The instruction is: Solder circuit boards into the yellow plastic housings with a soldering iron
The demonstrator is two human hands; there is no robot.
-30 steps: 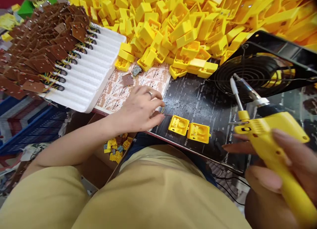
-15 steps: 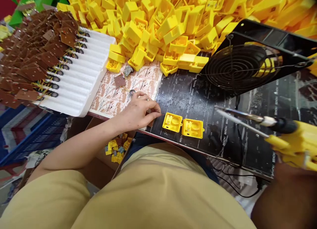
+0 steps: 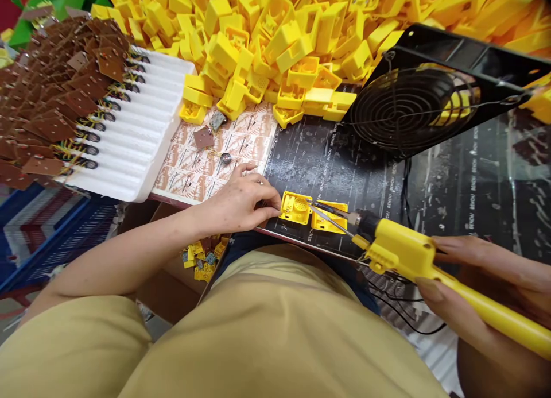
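Observation:
My right hand [image 3: 477, 294] grips a yellow soldering gun [image 3: 404, 251] with a black collar. From its front run a metal tip and a thin feed tube, which reach over the left of two open yellow plastic cases [image 3: 295, 208]. Whether the tip touches that case, I cannot tell. My left hand [image 3: 247, 200] rests at the table's near edge, thumb and forefinger closed together at the left side of the same case. The second yellow case [image 3: 329, 219] lies just to the right, partly behind the tip. Both cases show a round perforated patch or molded fittings inside.
A heap of yellow cases [image 3: 258, 42] covers the back. Brown circuit boards [image 3: 64, 93] with wired round parts lie on a white foam tray [image 3: 150, 116] at left. A black fan [image 3: 408, 105] stands at right. One brown board [image 3: 204, 138] lies beyond my left hand.
My right hand has brought the soldering gun leftward, from the right side to over the cases. My left fingertips have come up against the left case's edge.

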